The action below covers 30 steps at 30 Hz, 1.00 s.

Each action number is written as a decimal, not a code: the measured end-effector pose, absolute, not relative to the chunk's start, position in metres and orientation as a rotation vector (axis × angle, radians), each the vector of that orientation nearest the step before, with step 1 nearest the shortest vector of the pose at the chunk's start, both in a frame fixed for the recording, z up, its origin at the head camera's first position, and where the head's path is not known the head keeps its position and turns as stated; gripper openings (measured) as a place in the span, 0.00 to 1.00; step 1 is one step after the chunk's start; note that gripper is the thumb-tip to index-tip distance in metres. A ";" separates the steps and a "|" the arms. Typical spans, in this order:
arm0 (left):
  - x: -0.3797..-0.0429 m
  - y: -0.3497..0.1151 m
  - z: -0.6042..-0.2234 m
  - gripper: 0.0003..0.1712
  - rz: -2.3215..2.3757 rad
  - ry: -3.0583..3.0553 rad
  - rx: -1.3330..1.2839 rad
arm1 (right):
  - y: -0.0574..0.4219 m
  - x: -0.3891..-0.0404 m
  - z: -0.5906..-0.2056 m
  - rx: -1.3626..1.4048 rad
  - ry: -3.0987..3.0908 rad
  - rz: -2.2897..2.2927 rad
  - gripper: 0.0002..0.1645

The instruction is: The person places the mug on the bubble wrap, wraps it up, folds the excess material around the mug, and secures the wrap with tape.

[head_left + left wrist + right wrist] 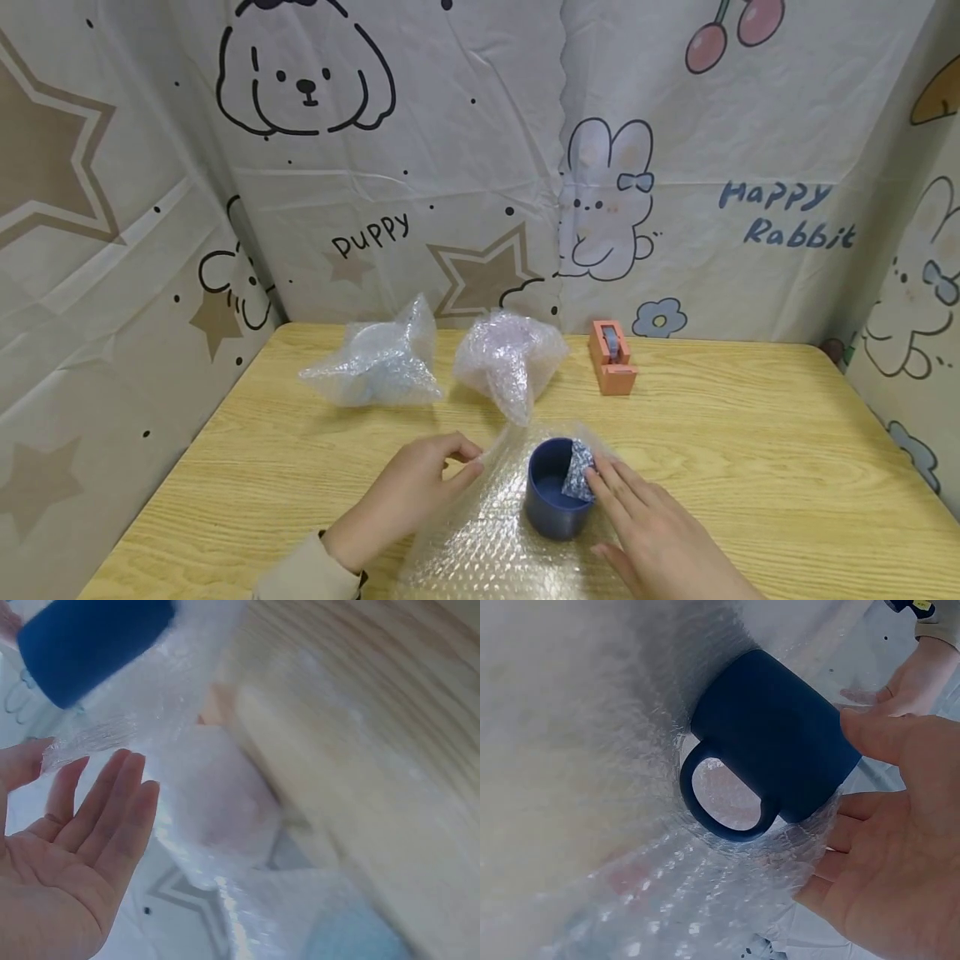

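A dark blue mug [561, 517] stands upright on a sheet of bubble wrap [480, 554] spread on the table. Its handle [688, 787] shows in the right wrist view, on the side hidden from the head view. My left hand [420, 479] pinches the sheet's left edge between thumb and index finger; the other fingers [131, 802] are extended. With straight fingers, my right hand [648, 521] presses a crinkled flap of bubble wrap [579, 473] over the mug's right rim and partly into its mouth.
Two bubble-wrapped bundles stand behind the sheet, a bluish one [375, 367] at left and a pinkish one [510, 358] in the middle. An orange tape dispenser [617, 379] is at the back right. A printed cloth [480, 108] hangs behind the wooden table [750, 433].
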<state>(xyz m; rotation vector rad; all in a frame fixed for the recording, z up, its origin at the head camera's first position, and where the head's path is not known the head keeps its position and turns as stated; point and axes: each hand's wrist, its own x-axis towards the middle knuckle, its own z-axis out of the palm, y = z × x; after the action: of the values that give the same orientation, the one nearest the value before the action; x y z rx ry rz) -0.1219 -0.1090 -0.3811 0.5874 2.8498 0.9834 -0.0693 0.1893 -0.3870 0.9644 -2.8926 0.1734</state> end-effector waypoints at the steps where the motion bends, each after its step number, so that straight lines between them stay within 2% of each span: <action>1: -0.120 -0.107 -0.379 0.08 0.975 2.855 0.600 | 0.189 -0.069 -0.387 0.966 -2.888 0.175 0.47; 8: -0.104 -0.096 -0.373 0.08 0.974 2.890 0.686 | 0.187 -0.068 -0.389 0.974 -2.888 0.179 0.47; 14: -0.094 -0.090 -0.372 0.09 1.151 2.794 0.710 | 0.187 -0.067 -0.390 0.999 -2.845 0.183 0.47; 21: -0.089 -0.077 -0.364 0.17 1.396 2.626 0.645 | 0.189 -0.068 -0.389 1.000 -2.838 0.210 0.45; 30: -0.095 -0.058 -0.360 0.14 1.458 2.628 0.577 | 0.190 -0.067 -0.394 1.008 -2.815 0.182 0.46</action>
<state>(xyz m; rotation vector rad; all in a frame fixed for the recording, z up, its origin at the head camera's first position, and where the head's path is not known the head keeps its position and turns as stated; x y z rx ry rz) -0.0950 -0.0582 -0.3597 0.5773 2.6282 1.4583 -0.0674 0.1900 -0.3945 1.0076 -2.8147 0.1819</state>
